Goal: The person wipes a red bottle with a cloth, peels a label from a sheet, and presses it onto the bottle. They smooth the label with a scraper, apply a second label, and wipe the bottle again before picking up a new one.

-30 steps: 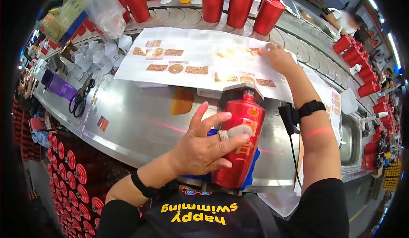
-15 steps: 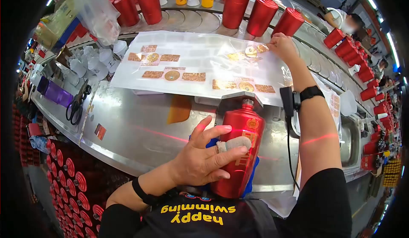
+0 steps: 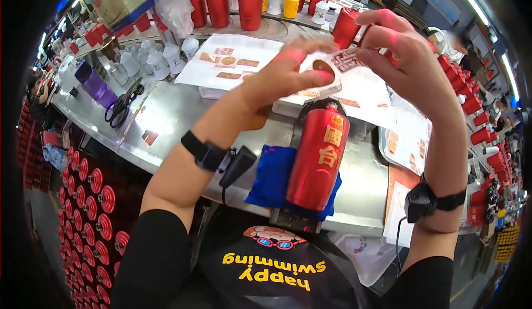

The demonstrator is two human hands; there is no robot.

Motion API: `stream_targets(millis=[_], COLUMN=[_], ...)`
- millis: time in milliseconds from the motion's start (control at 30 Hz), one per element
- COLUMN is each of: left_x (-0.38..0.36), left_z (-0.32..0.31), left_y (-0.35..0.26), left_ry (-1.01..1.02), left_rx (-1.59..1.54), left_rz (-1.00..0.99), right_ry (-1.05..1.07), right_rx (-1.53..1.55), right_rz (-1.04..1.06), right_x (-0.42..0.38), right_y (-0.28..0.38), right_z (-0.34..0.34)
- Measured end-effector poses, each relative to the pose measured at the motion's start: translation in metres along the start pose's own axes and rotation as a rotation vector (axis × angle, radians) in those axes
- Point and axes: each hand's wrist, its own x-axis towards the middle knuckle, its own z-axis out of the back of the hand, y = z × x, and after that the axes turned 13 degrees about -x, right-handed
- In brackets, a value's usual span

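Observation:
A red bottle (image 3: 318, 159) with gold characters lies on a dark rest over a blue cloth (image 3: 271, 176), its neck pointing away from me. Above its neck, a clear film with gold-brown print (image 3: 347, 61) is stretched between my hands. My left hand (image 3: 291, 71) pinches the film's left end between thumb and fingers, near a round gold print. At the other end, my right hand (image 3: 399, 49) grips it with curled fingertips. Beneath are white sheets (image 3: 194, 71) bearing more gold prints. Neither hand touches the bottle.
Red bottles (image 3: 250, 9) and small white and yellow bottles (image 3: 291, 5) stand along the back conveyor. Black scissors (image 3: 117, 111) and a purple bottle (image 3: 97, 85) lie at left. Red caps (image 3: 105, 198) fill the lower left. Other people are at work beyond.
My left hand has left the red bottle and moved up to the film. My right hand has lifted a printed piece off the sheet. The view has shifted.

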Motion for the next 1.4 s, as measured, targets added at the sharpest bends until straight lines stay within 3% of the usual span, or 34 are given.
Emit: stream_targets(millis=[33,67,167,200,333,400,533,700,900,1100,1300,1400], left_x=[-0.002,-0.008,-0.044,-0.053,-0.076,-0.077,-0.092,-0.115,-0.125,-0.13,-0.129,-0.123], left_z=[0.004,0.002,-0.004,-0.01,-0.046,-0.051,-0.056,-0.045,-0.034,-0.028,-0.034,-0.042], left_y=[-0.011,-0.003,-0.053,-0.049,-0.07,-0.076,-0.057,-0.038,-0.03,-0.056,-0.042,-0.04], left_ry=[0.119,0.113,0.279,0.35,0.472,0.48,0.399,0.289,0.291,0.357,0.269,0.275], left_rx=[-0.216,-0.264,-0.393,-0.407,-0.333,-0.247,-0.247,-0.445,-0.497,-0.424,-0.521,-0.403], left_rz=[0.225,0.152,0.487,0.321,0.324,0.435,0.637,0.765,0.768,0.713,0.755,0.631], right_ry=[-0.007,-0.019,-0.054,-0.058,-0.032,-0.045,0.055,0.038,0.01,0.003,0.015,-0.001], right_rx=[0.033,0.073,0.159,0.218,0.39,0.472,0.529,0.685,0.739,0.752,0.724,0.707], right_rz=[-0.024,-0.06,-0.195,-0.23,-0.512,-0.675,-0.799,-0.816,-0.779,-0.723,-0.783,-0.809], right_x=[-0.007,-0.017,-0.064,-0.083,-0.164,-0.188,-0.209,-0.209,-0.201,-0.196,-0.196,-0.204], right_y=[0.012,0.022,0.048,0.055,0.088,0.103,0.115,0.121,0.122,0.127,0.13,0.127], right_z=[0.011,0.02,0.038,0.039,0.051,0.045,-0.016,-0.056,-0.061,-0.043,-0.045,-0.038])
